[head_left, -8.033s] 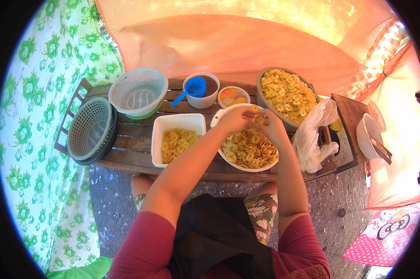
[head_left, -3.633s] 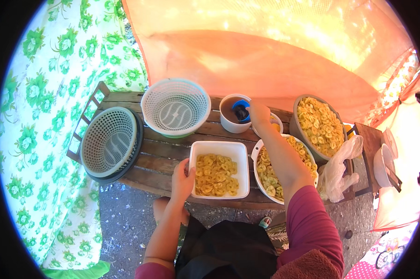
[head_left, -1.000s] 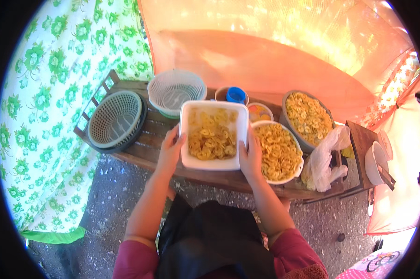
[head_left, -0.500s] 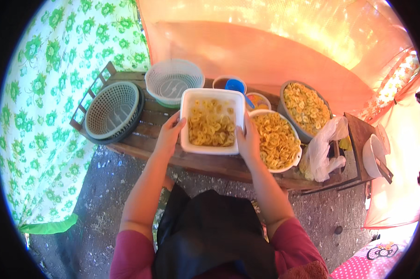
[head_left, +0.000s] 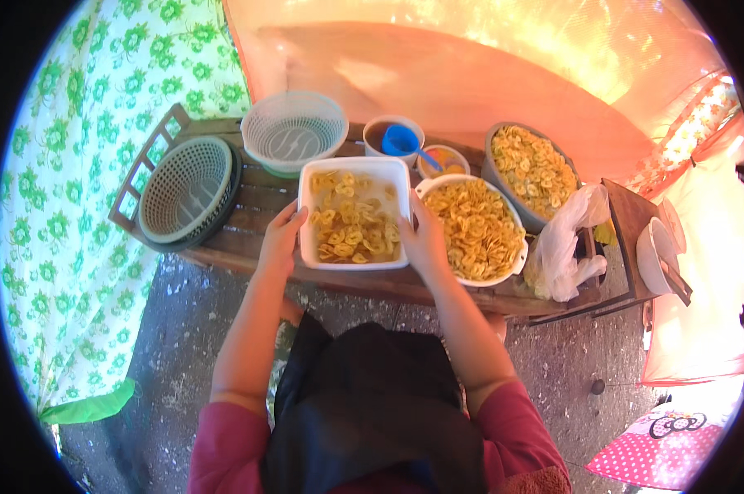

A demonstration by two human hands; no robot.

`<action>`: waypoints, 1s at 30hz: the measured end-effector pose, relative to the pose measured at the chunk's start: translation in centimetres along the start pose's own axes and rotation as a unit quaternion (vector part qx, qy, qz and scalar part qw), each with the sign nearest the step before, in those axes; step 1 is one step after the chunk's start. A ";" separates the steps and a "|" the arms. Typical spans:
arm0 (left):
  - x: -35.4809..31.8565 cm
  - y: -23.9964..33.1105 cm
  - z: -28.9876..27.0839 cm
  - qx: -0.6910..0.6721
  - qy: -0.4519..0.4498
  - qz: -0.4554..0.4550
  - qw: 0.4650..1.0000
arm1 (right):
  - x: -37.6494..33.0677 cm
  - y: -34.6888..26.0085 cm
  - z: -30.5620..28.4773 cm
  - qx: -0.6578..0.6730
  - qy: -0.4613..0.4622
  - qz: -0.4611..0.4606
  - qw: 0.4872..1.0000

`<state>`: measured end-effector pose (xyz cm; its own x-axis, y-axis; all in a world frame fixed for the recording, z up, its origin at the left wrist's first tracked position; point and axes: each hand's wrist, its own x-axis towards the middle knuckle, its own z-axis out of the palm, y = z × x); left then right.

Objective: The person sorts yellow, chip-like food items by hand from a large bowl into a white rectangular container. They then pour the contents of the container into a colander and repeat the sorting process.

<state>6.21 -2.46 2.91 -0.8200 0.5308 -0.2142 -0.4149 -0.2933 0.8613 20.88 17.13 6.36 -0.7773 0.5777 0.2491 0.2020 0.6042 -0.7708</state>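
Note:
Between my hands is a white square tub (head_left: 355, 260), held by its two sides over the front of the wooden bench. Yellow banana chips (head_left: 357, 235) lie inside it, thicker toward the near side. My left hand (head_left: 281, 235) grips the left wall, and my right hand (head_left: 424, 240) grips the right wall with the thumb at the rim. The fingers under the tub are hidden. Just right of my right hand stands a round white basin (head_left: 516, 265) heaped with banana chips (head_left: 475, 230).
Behind the tub are a white strainer basket (head_left: 294, 132), a white bucket with a blue dipper (head_left: 400, 140) and a small tub (head_left: 443, 161). Grey baskets (head_left: 186, 189) stand left. At right are a grey basin of chips (head_left: 536, 169), a plastic bag (head_left: 565, 255) and a white bowl (head_left: 656, 259).
The chips in the tub have shifted and spread farther up toward its far side. The tub stays in both hands. The whole view has moved slightly.

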 end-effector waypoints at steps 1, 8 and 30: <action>0.1 0.3 -0.3 0.022 0.018 -0.028 0.999 | -0.6 0.2 0.2 0.006 0.017 -0.033 0.999; -0.4 0.8 -1.1 0.047 0.026 0.011 0.998 | 1.5 1.6 2.1 0.038 -0.039 0.048 0.997; -0.1 -0.9 -0.6 0.081 0.024 0.009 0.996 | 0.8 2.5 1.6 -0.007 0.055 -0.037 0.998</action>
<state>6.39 -2.70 1.89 -0.8460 0.4874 -0.2162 -0.3338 -0.1679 0.9276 19.81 18.30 3.69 -0.7208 0.5867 0.3690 0.1545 0.6550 -0.7397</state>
